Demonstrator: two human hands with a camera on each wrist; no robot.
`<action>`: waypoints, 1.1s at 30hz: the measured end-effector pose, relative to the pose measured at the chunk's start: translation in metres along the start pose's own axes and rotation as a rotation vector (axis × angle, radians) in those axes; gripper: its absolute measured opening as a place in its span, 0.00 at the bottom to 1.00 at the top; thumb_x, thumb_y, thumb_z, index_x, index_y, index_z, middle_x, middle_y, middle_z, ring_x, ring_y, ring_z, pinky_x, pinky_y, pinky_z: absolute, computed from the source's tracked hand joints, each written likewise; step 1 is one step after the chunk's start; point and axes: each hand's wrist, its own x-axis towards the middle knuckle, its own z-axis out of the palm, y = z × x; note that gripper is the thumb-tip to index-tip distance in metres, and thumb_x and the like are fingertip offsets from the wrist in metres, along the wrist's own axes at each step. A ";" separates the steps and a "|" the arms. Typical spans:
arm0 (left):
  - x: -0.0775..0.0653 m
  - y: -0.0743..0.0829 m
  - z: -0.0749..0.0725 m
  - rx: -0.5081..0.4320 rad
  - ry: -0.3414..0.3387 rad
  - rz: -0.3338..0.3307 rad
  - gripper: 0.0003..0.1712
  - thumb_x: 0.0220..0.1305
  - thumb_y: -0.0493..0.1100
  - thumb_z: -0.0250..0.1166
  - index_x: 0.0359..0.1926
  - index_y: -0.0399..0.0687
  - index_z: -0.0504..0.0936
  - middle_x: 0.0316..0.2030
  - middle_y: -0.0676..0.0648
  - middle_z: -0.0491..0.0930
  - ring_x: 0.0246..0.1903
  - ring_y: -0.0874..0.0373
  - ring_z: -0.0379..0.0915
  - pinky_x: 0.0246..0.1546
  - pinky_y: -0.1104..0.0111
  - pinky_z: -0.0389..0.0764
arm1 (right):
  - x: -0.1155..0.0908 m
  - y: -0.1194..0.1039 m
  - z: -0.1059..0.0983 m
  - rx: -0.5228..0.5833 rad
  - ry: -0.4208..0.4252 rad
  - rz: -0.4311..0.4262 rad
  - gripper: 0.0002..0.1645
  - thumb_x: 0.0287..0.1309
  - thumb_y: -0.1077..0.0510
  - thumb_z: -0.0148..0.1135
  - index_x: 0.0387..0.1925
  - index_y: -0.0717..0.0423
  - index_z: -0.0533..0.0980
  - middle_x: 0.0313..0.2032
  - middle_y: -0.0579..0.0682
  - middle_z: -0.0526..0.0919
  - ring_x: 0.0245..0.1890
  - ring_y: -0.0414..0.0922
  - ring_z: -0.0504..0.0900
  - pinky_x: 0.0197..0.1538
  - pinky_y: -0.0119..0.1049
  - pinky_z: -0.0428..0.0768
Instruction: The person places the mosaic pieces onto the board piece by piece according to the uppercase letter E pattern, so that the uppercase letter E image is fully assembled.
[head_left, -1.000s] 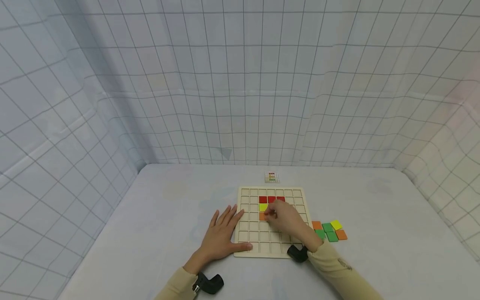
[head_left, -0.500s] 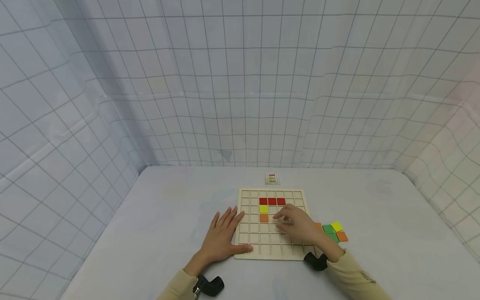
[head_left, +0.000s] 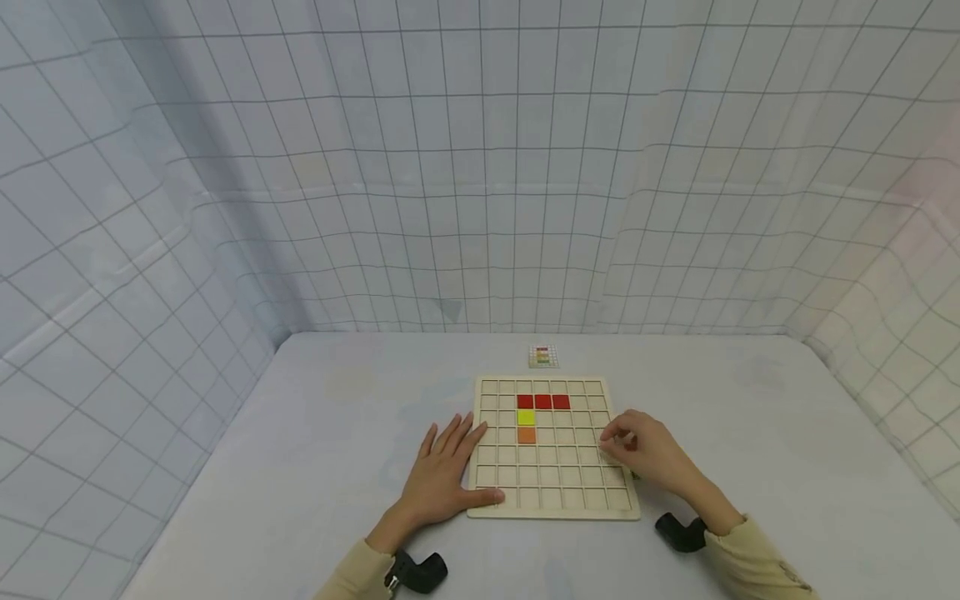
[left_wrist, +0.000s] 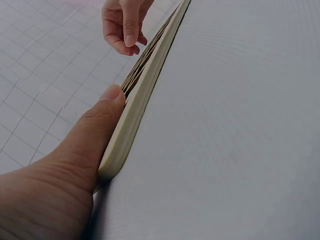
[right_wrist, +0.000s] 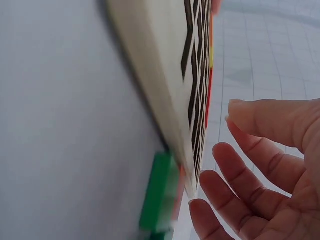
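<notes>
A pale wooden grid board (head_left: 555, 502) lies on the table. Red tiles (head_left: 543, 402) fill a short row near its top, with a yellow tile (head_left: 527, 417) and an orange tile (head_left: 527, 435) below the leftmost one. My left hand (head_left: 438, 479) rests spread on the board's left edge, its thumb (left_wrist: 102, 117) over the lower corner. Above the right edge hovers my right hand (head_left: 652, 454), fingers loosely bent and holding nothing. In the right wrist view a green tile (right_wrist: 156, 192) lies beside the board. The head view has most loose tiles hidden behind the right hand.
Behind the board lies a small card (head_left: 543, 357) printed with a coloured grid pattern. White cloth with dark grid lines (head_left: 480, 208) encloses the table's back and sides. A black device (head_left: 681, 532) is strapped at my right wrist, another (head_left: 422, 573) at my left.
My right hand has let go of the orange tile on the board and moved right, to the board's right edge, now covering the loose tiles. The left hand stays in place.
</notes>
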 end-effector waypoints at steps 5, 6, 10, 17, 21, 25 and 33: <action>0.000 0.000 0.001 0.000 0.011 0.009 0.59 0.49 0.81 0.53 0.74 0.52 0.53 0.72 0.46 0.49 0.71 0.52 0.37 0.67 0.52 0.33 | -0.006 0.011 -0.013 -0.055 -0.019 0.064 0.08 0.52 0.62 0.70 0.36 0.55 0.81 0.37 0.45 0.79 0.40 0.47 0.76 0.43 0.46 0.76; 0.000 0.000 0.000 -0.001 0.011 0.010 0.59 0.49 0.81 0.53 0.74 0.52 0.53 0.72 0.46 0.49 0.71 0.52 0.37 0.67 0.52 0.34 | -0.006 0.012 -0.015 -0.058 -0.029 0.072 0.09 0.52 0.61 0.70 0.37 0.56 0.81 0.37 0.45 0.79 0.40 0.48 0.76 0.43 0.47 0.76; -0.001 0.001 -0.001 -0.013 0.016 0.018 0.59 0.49 0.80 0.55 0.74 0.51 0.54 0.72 0.45 0.50 0.71 0.50 0.39 0.67 0.51 0.35 | -0.009 0.021 -0.021 -0.055 -0.068 0.083 0.11 0.53 0.59 0.70 0.39 0.57 0.81 0.38 0.45 0.79 0.41 0.48 0.76 0.44 0.47 0.76; -0.002 0.002 -0.002 -0.019 0.026 0.028 0.58 0.50 0.78 0.56 0.73 0.50 0.56 0.72 0.43 0.51 0.71 0.49 0.41 0.67 0.49 0.36 | -0.008 0.035 -0.025 -0.041 -0.105 0.060 0.11 0.51 0.60 0.71 0.38 0.55 0.82 0.37 0.42 0.80 0.41 0.46 0.77 0.45 0.45 0.76; -0.001 0.002 -0.002 -0.010 0.019 0.019 0.58 0.50 0.78 0.56 0.73 0.50 0.56 0.72 0.44 0.51 0.71 0.49 0.40 0.67 0.49 0.36 | -0.007 0.039 -0.026 -0.043 -0.114 0.094 0.09 0.52 0.59 0.71 0.36 0.53 0.82 0.36 0.42 0.80 0.41 0.47 0.77 0.46 0.48 0.75; -0.001 0.002 -0.003 -0.001 0.014 0.013 0.58 0.50 0.79 0.55 0.73 0.50 0.55 0.72 0.45 0.51 0.71 0.50 0.40 0.67 0.49 0.35 | -0.005 0.040 -0.027 -0.063 -0.101 0.125 0.08 0.53 0.55 0.70 0.35 0.53 0.82 0.34 0.41 0.80 0.39 0.46 0.76 0.45 0.48 0.73; -0.001 0.002 -0.002 -0.016 0.019 0.014 0.58 0.49 0.79 0.55 0.73 0.51 0.55 0.72 0.45 0.50 0.71 0.50 0.40 0.67 0.51 0.35 | -0.005 0.040 -0.029 -0.099 -0.108 0.090 0.09 0.52 0.56 0.71 0.36 0.54 0.82 0.33 0.41 0.79 0.37 0.44 0.75 0.42 0.44 0.74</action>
